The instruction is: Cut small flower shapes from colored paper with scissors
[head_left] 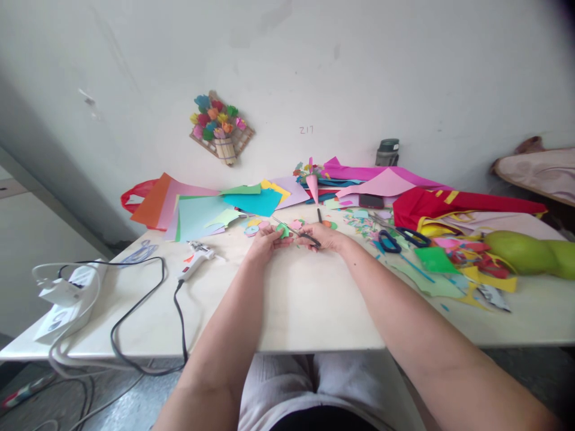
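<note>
Near the middle of the pale table (287, 299), my left hand (269, 241) pinches a small green paper piece (283, 230). Just to its right, my right hand (320, 237) is closed round the dark handles of a pair of scissors (309, 239). The blades point left, against or very near the green paper; whether they touch it is too small to tell. Small round paper cutouts (252, 226) lie behind my left hand. A black pen-like stick (320, 215) is just behind my right hand.
A glue gun (197, 261) with a black cable lies left, near a white power strip (72, 299). Coloured sheets (202, 214) spread along the back. More scissors (389, 241), paper scraps (435, 260) and a green object (521, 252) are at the right. A bottle (387, 152) stands behind.
</note>
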Tool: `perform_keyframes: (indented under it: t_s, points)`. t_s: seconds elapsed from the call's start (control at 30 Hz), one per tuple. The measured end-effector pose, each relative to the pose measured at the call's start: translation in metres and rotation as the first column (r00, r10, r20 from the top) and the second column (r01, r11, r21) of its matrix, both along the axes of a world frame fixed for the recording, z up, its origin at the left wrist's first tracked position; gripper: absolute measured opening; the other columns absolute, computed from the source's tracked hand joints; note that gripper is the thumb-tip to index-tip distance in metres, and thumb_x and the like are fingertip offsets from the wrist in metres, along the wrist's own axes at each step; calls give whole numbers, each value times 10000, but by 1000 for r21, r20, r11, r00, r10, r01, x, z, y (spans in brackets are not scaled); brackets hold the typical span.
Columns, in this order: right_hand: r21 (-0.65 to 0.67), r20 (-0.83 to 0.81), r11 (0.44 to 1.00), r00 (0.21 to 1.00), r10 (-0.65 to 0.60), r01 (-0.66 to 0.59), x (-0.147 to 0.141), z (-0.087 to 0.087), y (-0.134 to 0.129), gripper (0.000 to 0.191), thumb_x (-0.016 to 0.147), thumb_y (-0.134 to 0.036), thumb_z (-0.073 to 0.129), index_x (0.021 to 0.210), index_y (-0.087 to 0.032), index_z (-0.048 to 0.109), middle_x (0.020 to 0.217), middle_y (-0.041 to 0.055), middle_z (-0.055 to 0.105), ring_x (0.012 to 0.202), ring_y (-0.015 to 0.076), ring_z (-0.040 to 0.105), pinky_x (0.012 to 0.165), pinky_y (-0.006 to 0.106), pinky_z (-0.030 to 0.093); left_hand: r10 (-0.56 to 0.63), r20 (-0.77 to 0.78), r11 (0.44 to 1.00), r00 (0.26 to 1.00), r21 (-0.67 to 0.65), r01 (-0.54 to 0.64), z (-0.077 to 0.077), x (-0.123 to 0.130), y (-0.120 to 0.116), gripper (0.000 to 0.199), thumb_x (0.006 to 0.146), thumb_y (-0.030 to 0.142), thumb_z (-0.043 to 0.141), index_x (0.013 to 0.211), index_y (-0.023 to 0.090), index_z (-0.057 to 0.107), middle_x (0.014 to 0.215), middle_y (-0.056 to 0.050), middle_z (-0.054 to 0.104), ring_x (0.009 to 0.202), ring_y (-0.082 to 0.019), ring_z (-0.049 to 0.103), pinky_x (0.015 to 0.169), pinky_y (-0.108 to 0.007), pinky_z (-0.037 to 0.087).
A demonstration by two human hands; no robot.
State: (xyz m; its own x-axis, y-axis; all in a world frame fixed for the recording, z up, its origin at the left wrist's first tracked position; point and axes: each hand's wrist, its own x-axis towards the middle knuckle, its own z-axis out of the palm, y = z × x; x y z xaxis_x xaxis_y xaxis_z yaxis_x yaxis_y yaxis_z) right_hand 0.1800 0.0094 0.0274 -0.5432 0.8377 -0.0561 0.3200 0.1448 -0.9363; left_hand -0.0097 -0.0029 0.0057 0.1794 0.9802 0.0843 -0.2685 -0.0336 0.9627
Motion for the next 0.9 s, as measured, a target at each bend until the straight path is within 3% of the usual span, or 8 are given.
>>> perform_keyframes:
  t_s: [0.33,0.6,0.77,0.9]
  points:
    - [17,-33,1000,999,27,-26,5,-2,4,198,703,-258,705,729,-124,561,420,-63,492,312,44,409,311,155,303,80,48,994,996,66,-83,-4,-2,4,281,550,262,798,677,141,579,603,21,605,511,-96,572,582,-253,521]
    - [-13,-166,995,981,-104,103,6,-9,12,211,672,-145,705,837,-127,575,498,-45,573,354,48,455,371,160,363,22,-36,996,999,83,-19,-2,-1,2,288,556,278,800,650,143,563,565,37,567,491,-77,528,576,-243,501]
    - [3,-307,975,928,-209,221,2,-1,6,236,624,-47,678,813,-137,567,537,-51,579,460,66,527,483,180,426,-22,-124,998,992,59,30,0,2,-1,311,521,258,814,687,138,580,589,36,586,459,-67,515,542,-231,480]
    - [6,-352,975,913,-204,220,-1,3,2,255,601,-67,667,818,-139,555,563,-55,578,468,66,510,501,199,420,-62,-222,996,973,42,73,0,5,-1,315,533,269,805,715,134,586,594,17,610,456,-78,536,511,-218,452]
